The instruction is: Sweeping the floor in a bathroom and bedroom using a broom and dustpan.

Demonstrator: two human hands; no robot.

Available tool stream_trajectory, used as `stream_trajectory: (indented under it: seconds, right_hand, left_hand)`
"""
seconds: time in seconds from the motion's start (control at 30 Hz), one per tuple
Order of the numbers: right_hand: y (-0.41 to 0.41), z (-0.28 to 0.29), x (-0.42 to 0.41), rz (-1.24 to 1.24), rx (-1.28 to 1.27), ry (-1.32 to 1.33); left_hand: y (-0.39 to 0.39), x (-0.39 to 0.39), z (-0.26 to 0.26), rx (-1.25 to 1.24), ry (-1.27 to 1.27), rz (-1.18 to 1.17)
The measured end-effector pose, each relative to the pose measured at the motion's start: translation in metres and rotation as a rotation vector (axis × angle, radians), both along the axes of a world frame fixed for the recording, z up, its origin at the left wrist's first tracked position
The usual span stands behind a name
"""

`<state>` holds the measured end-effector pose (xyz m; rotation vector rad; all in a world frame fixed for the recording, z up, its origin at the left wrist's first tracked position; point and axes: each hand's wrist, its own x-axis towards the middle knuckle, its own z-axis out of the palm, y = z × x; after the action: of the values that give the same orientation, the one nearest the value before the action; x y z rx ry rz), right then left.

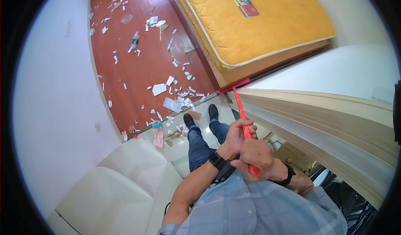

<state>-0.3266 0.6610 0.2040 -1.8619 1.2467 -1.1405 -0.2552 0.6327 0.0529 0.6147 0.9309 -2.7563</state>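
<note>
Both of my hands are on the red handle of a broom [241,108]. My left hand [233,138] wraps the shaft from below, farther along it. Nearer my body, my right hand [257,156] closes over the handle close to its end cap. The broom's pink head [240,84] lies in the corner between the bed base [272,58] and the door frame [300,101]; its bristles are mostly hidden. White paper scraps [184,101] are strewn along the doorway threshold, left of the broom head.
A yellow mattress [266,25] lies on the bed base. A plastic bottle [134,40] and more litter are scattered over the reddish wooden floor [134,69]. A pink packet [158,134] is near my shoes [189,120]. White seats [109,188] stand at left; a black plastic bag [347,200] is at lower right.
</note>
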Motion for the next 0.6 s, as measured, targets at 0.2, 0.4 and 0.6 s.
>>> stream_trajectory:
  seconds: [0.2,0.4,0.6]
  right_hand:
    - [-0.036,-0.040,0.031,-0.190,0.006,0.104]
    - [-0.041,-0.159,0.037,-0.161,0.013,0.265]
    - [-0.042,-0.208,-0.003,-0.284,0.130,0.227]
  left_hand:
    - [-0.035,-0.011,-0.070,0.149,0.371,-0.102]
    - [-0.056,-0.021,-0.148,-0.150,0.184,-0.237]
    - [-0.045,-0.010,-0.175,-0.680,0.018,-0.100]
